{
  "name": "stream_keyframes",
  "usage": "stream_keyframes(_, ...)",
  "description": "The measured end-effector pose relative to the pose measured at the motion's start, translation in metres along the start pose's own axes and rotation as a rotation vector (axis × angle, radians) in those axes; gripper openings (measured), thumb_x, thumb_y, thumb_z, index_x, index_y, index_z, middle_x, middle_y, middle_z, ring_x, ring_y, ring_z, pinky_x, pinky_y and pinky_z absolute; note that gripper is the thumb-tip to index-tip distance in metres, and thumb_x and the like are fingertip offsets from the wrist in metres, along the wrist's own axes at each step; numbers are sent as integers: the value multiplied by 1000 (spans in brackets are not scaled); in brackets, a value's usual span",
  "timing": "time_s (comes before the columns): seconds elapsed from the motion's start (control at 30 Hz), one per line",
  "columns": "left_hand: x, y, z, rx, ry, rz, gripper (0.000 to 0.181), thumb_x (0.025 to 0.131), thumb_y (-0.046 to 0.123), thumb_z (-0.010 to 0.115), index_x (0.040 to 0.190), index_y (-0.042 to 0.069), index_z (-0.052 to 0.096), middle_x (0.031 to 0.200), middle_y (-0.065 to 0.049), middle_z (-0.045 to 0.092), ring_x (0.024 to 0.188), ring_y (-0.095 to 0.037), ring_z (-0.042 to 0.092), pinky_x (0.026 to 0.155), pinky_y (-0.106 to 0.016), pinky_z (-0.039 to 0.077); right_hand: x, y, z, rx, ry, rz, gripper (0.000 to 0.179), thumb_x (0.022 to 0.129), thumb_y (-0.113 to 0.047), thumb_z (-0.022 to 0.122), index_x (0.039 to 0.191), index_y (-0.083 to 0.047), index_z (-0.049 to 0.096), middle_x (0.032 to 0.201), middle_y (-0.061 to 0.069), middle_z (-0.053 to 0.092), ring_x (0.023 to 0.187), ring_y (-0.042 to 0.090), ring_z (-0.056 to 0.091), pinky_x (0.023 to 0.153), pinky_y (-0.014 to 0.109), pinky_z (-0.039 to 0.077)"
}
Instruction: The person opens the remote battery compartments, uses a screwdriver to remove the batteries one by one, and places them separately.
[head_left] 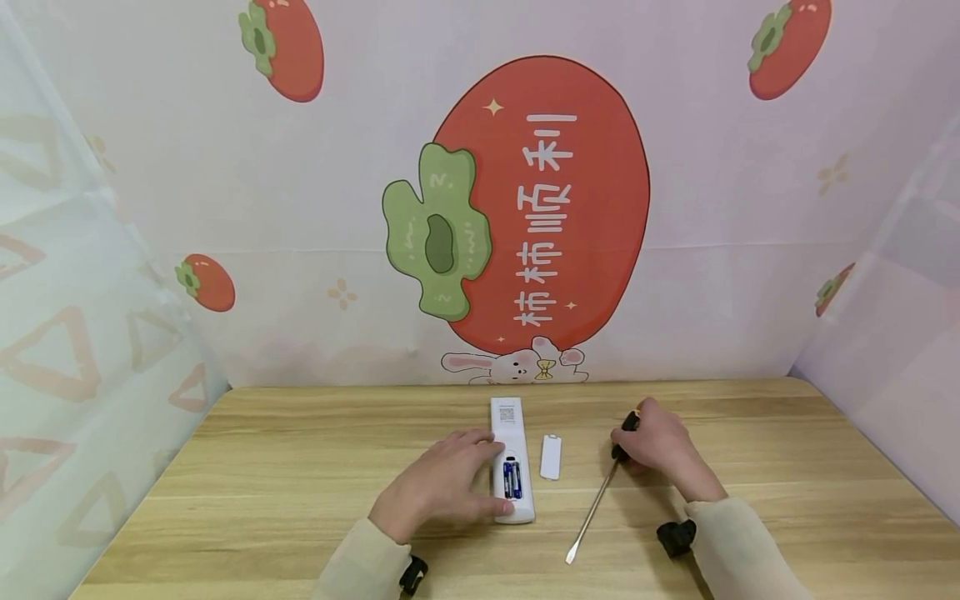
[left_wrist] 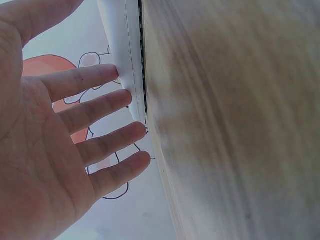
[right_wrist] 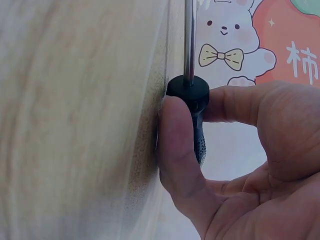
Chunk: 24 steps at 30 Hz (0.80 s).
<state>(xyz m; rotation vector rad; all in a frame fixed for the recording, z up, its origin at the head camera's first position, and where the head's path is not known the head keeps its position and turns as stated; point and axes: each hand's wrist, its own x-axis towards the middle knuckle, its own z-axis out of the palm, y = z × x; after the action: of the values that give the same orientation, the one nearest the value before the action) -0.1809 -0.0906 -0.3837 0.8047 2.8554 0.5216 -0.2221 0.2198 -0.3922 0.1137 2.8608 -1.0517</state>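
Observation:
A white remote control [head_left: 511, 435] lies back side up on the table, its battery compartment exposed with two blue batteries [head_left: 512, 481] inside. My left hand [head_left: 444, 478] is at its left side, the thumb on the near end and the index fingertip at the edge higher up. In the left wrist view the fingers are spread and fairly straight beside the remote's side wall [left_wrist: 122, 35]. My right hand [head_left: 658, 438] pinches the black handle [right_wrist: 188, 92] of a screwdriver [head_left: 597, 504] between thumb and fingers. Its flat tip points toward the table's near side.
A white battery cover [head_left: 551, 457] lies just right of the remote, between it and the screwdriver. The wooden table [head_left: 300, 433] ends at a printed backdrop [head_left: 697, 317] with persimmons and a rabbit. Patterned cloth panels [head_left: 75, 333] stand on both sides.

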Motion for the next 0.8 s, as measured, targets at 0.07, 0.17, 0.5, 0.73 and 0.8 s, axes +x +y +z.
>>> stream_keyframes(0.07, 0, 0, 0, 1, 1, 1, 76, 81, 54, 80, 139, 8, 62, 149, -9, 51, 139, -30, 45, 117, -48, 36, 0, 0, 0, 19, 2, 6, 54, 90, -12, 66, 127, 18, 40, 81, 20, 62, 50, 17, 66, 50, 31, 57)
stream_keyframes(0.17, 0, 0, 0, 4, 0, 1, 76, 81, 54, 79, 139, 8, 62, 149, -9, 51, 139, -30, 45, 117, -48, 36, 1, -1, 0, 31, 8, 11, 59, 90, -13, 66, 132, 18, 37, 85, 24, 62, 50, 17, 66, 50, 30, 58)
stream_keyframes(0.5, 0, 0, 0, 3, -3, 0, 77, 81, 54, 79, 140, 8, 61, 150, -9, 51, 139, -30, 45, 117, -48, 35, 0, -7, -3, 97, 50, -15, 68, 93, -18, 64, 144, 12, 32, 68, 10, 67, 53, 18, 68, 57, 28, 54)
stream_keyframes(0.73, 1, 0, 0, 4, -3, -8, 76, 81, 54, 79, 140, 8, 61, 150, -9, 51, 140, -30, 44, 118, -47, 35, 0, -12, -10, 188, 118, -42, 68, 92, -17, 64, 147, 4, 30, 72, 8, 67, 62, 23, 70, 62, 30, 51)
stream_keyframes(0.8, 0, 0, 0, 3, -2, -6, 76, 81, 54, 79, 140, 8, 61, 150, -9, 51, 140, -30, 44, 118, -47, 35, 0, -14, -12, 231, 138, -49, 68, 92, -17, 65, 147, 2, 30, 75, 10, 67, 63, 26, 71, 63, 30, 51)
